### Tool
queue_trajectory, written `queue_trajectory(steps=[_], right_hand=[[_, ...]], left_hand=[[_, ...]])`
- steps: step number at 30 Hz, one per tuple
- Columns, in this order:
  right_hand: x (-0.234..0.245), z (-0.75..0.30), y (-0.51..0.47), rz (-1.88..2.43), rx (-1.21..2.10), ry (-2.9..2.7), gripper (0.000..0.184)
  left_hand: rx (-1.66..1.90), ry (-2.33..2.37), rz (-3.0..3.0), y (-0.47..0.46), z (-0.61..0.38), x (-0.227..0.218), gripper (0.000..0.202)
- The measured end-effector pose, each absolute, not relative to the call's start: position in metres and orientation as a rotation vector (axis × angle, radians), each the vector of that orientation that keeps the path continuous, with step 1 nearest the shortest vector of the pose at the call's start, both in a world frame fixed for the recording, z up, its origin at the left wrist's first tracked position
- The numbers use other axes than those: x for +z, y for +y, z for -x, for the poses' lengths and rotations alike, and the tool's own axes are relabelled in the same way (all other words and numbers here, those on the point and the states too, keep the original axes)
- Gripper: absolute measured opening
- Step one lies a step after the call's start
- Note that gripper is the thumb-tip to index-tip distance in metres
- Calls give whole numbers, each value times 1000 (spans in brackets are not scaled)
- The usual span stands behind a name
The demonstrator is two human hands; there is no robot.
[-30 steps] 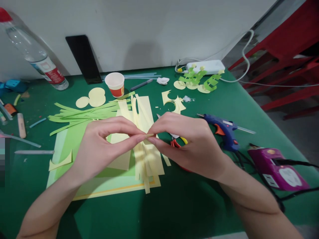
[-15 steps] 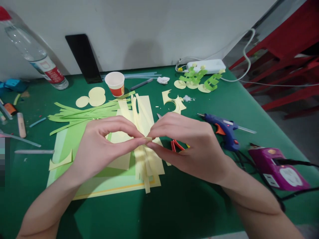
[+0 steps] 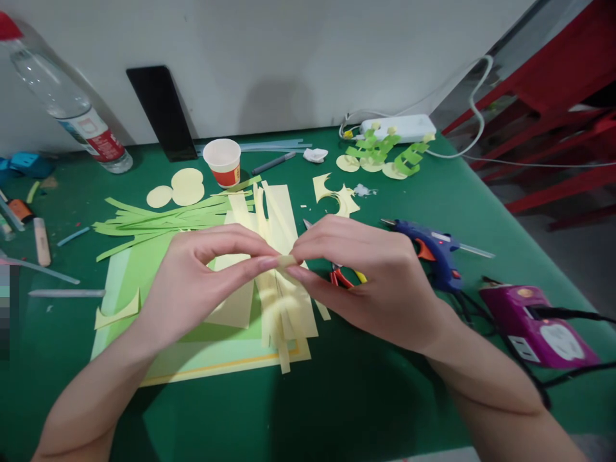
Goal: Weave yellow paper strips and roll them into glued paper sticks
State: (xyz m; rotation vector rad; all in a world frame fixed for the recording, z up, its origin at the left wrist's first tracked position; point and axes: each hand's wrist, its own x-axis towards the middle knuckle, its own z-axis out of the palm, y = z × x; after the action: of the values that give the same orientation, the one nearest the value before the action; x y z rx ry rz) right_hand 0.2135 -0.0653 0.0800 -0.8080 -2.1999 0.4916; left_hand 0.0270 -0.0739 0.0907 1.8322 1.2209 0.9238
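Between the fingertips of both hands is a small pale-yellow paper strip (image 3: 286, 260), mostly covered by the fingers. My left hand (image 3: 205, 282) pinches its left end with thumb and forefinger. The thumb and fingers of my right hand (image 3: 368, 282) close on its right end. Below the hands lie long cream paper strips (image 3: 276, 308) on stacked yellow and green sheets (image 3: 183, 353). Green paper strips (image 3: 158, 218) fan out at the left. Scissors (image 3: 342, 277) with red and yellow handles are partly hidden behind my right hand.
A blue glue gun (image 3: 433, 247) and a purple power socket (image 3: 539, 324) with black cables lie at right. Behind stand a paper cup (image 3: 224, 168), a phone (image 3: 162, 112) and a bottle (image 3: 86, 122). Curled green paper pieces on yellow discs (image 3: 373, 157) sit near a white power strip (image 3: 409, 128).
The small paper strip has turned slightly between the fingertips, showing more of its face. My right hand's fingers have shifted a little, uncovering more of the scissors' handles.
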Motion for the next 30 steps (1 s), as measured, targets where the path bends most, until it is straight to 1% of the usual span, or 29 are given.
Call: queue_trajectory(steps=[9,16,21,30], right_hand=[[79,-215,-64,788,522,-2206,7],[79,-215,-66,788,548,-2225,5],[80,-216,-66,790,532,-2218,6],[80,-215,-65,807,527,-2246,6]], left_hand=[[923,1230,-1814,-74,-27,90,5],[920,1201,-1780,-74,-25,87,14],[912,1206,-1828,-74,-26,89,6],[890,1169,-1823,-73,-26,89,6]])
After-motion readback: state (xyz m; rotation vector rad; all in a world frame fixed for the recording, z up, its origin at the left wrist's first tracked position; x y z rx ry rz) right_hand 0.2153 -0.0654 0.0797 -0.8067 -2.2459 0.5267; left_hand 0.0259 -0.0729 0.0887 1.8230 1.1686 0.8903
